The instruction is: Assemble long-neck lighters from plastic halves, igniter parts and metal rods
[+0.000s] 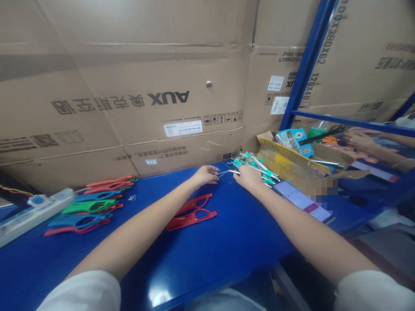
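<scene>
My left hand (207, 175) is over the back of the blue table, fingers bent and closed at the tip of a thin metal rod (224, 173). The rod spans the gap to my right hand (249, 176), whose fingers are closed on its other end; the grip itself is mostly hidden. Just behind and beside my right hand lies a loose pile of thin metal rods with green plastic parts (267, 176). Nearer to me, beside my left forearm, two red plastic handle-shaped pieces with oval openings (193, 219) lie flat.
Stacked red, blue and green plastic pieces (87, 207) lie at left beside a white power strip (39, 216). A phone (301, 199) and an opened carton (285, 157) are at right. Cardboard (129, 86) walls the back; past the blue frame (308, 65) another person's hands (359, 140) work.
</scene>
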A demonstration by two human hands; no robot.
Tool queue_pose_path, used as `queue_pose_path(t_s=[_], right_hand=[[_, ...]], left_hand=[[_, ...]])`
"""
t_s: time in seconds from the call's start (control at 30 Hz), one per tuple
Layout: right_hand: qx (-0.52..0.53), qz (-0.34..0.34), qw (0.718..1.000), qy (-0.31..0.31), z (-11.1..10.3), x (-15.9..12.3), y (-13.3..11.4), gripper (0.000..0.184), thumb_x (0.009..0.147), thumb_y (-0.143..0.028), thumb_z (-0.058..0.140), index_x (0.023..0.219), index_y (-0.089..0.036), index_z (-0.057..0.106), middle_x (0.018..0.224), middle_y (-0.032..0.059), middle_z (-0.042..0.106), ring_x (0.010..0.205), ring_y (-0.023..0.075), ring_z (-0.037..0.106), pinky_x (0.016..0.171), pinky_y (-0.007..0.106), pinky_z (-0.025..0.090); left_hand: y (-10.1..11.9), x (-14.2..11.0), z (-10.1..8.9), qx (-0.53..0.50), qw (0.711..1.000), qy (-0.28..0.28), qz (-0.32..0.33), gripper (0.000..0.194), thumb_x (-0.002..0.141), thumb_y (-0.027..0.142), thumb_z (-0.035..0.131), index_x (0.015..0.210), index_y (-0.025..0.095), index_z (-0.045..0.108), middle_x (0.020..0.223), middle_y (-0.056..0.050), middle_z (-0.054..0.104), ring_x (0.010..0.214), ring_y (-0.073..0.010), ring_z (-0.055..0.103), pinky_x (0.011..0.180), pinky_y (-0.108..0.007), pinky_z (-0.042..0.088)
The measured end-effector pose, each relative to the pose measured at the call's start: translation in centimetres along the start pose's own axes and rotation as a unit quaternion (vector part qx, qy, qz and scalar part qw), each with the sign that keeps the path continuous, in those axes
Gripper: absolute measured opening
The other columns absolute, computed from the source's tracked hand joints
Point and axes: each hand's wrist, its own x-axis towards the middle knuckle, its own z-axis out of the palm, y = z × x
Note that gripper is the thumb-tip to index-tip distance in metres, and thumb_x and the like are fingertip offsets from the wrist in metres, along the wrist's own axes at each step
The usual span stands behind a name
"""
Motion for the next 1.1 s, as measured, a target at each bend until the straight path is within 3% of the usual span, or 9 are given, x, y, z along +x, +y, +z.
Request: queue_pose_path(t_s=[0.1,0.23,0.3,0.43,0.57,0.73,0.83,0.93,1.1], right_hand=[[0.009,0.002,1.0,0.008,0.0,-0.1,0.1,0.031,0.093,-0.034,0.052,0.107,-0.013,0.07,0.111,0.0189,0.07,0.104,0.0333,0.069,0.08,0.038,0.052],[0.042,-0.015,0.998,0.049,-0.2,-0.4,0.2,0.031,0.092,-0.034,0.054,0.111,-0.014,0.067,0.123,0.0193,0.064,0.105,0.0316,0.067,0.082,0.037,0.051],[0.074,-0.052,0.994,0.058,-0.5,-0.7,0.3,0.028,0.092,-0.037,0.055,0.108,-0.017,0.066,0.12,0.0149,0.065,0.103,0.0276,0.066,0.081,0.034,0.05],[0.158,-0.184,0.97,0.021,-1.3,-1.6,0.6,0.021,0.092,-0.04,0.059,0.101,-0.021,0.062,0.099,0.0026,0.069,0.091,0.0167,0.065,0.08,0.026,0.048],[0.285,-0.347,0.892,-0.055,-2.0,-3.0,0.5,0.027,0.089,-0.043,0.065,0.098,-0.02,0.053,0.096,0.002,0.065,0.084,0.0153,0.06,0.076,0.027,0.047],[0.344,-0.407,0.841,-0.094,-2.6,-4.8,-0.8,0.018,0.095,-0.039,0.059,0.096,-0.021,0.056,0.091,0.0008,0.064,0.082,0.014,0.059,0.075,0.026,0.046],[0.352,-0.413,0.839,-0.044,-2.3,-5.8,-1.8,0.015,0.095,-0.036,0.061,0.095,-0.021,0.059,0.09,0.0009,0.066,0.08,0.0135,0.061,0.072,0.025,0.046],[0.321,-0.432,0.841,0.047,-1.6,-6.9,-2.7,0.01,0.096,-0.03,0.06,0.098,-0.02,0.061,0.093,0.0025,0.069,0.082,0.014,0.064,0.072,0.025,0.047],[0.214,-0.507,0.815,0.18,-0.4,-7.6,-3.6,0.01,0.097,-0.021,0.056,0.102,-0.017,0.063,0.09,0.0058,0.07,0.082,0.0171,0.065,0.071,0.027,0.048]], left_hand=[[0.0,-0.5,0.0,0.011,1.0,-0.006,0.016,0.033,0.095,0.03,0.064,0.124,0.014,0.06,0.123,-0.01,0.063,0.103,-0.0223,0.065,0.087,-0.042,0.058],[0.4,-2.0,-0.8,0.005,0.998,-0.008,0.055,0.046,0.07,-0.002,0.078,0.113,0.01,0.066,0.106,-0.008,0.069,0.084,-0.0151,0.067,0.078,-0.031,0.058],[0.6,-3.3,-1.6,-0.005,0.997,-0.01,0.072,0.049,0.064,-0.007,0.077,0.108,0.011,0.068,0.096,-0.006,0.071,0.08,-0.0136,0.067,0.073,-0.028,0.059],[0.0,-7.3,-3.2,-0.017,0.996,-0.008,0.086,0.037,0.068,0.007,0.079,0.105,0.013,0.071,0.086,-0.005,0.071,0.077,-0.0158,0.068,0.061,-0.026,0.059],[-2.1,-12.1,-4.0,-0.012,0.996,0.007,0.091,0.031,0.073,0.024,0.082,0.102,0.015,0.073,0.091,-0.006,0.073,0.08,-0.0163,0.068,0.061,-0.025,0.058],[-3.8,-16.3,-4.2,-0.011,0.994,0.041,0.099,0.035,0.081,0.044,0.077,0.102,0.016,0.074,0.097,-0.008,0.077,0.084,-0.0178,0.07,0.077,-0.03,0.059],[-3.8,-17.2,-3.9,-0.036,0.987,0.094,0.129,0.038,0.083,0.047,0.075,0.107,0.018,0.073,0.108,-0.008,0.077,0.096,-0.0211,0.071,0.087,-0.032,0.058],[-3.9,-17.7,-3.3,-0.044,0.984,0.105,0.14,0.042,0.086,0.049,0.071,0.115,0.018,0.072,0.119,-0.009,0.074,0.107,-0.0236,0.07,0.093,-0.033,0.057],[-4.9,-18.3,-2.2,-0.046,0.983,0.089,0.152,0.035,0.086,0.044,0.072,0.108,0.017,0.076,0.108,-0.008,0.078,0.096,-0.0212,0.074,0.091,-0.032,0.058]])
